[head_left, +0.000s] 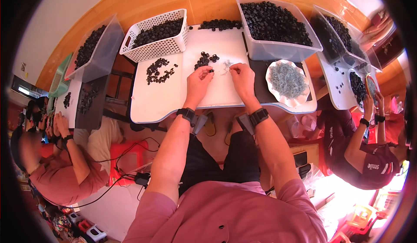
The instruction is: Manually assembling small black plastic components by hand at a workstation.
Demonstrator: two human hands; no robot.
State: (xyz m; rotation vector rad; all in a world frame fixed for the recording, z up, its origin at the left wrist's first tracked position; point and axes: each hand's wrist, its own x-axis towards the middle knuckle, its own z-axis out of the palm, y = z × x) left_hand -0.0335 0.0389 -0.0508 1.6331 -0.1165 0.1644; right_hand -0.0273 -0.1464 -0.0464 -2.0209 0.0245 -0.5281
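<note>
Over the white table, my left hand pinches a small black ring-like part between thumb and fingertips. My right hand is closed at the fingertips beside a little heap of thin clear pieces; what it grips, if anything, is too small to make out. Just beyond my left hand lies a pile of black round parts. Further left, smaller black parts are scattered on the table. To the right, a white scalloped plate holds many thin, clear-grey pieces.
At the back stand a white perforated basket and a clear plastic bin, both filled with black parts. More black parts lie between them. A person sits at the left table, another at the right one.
</note>
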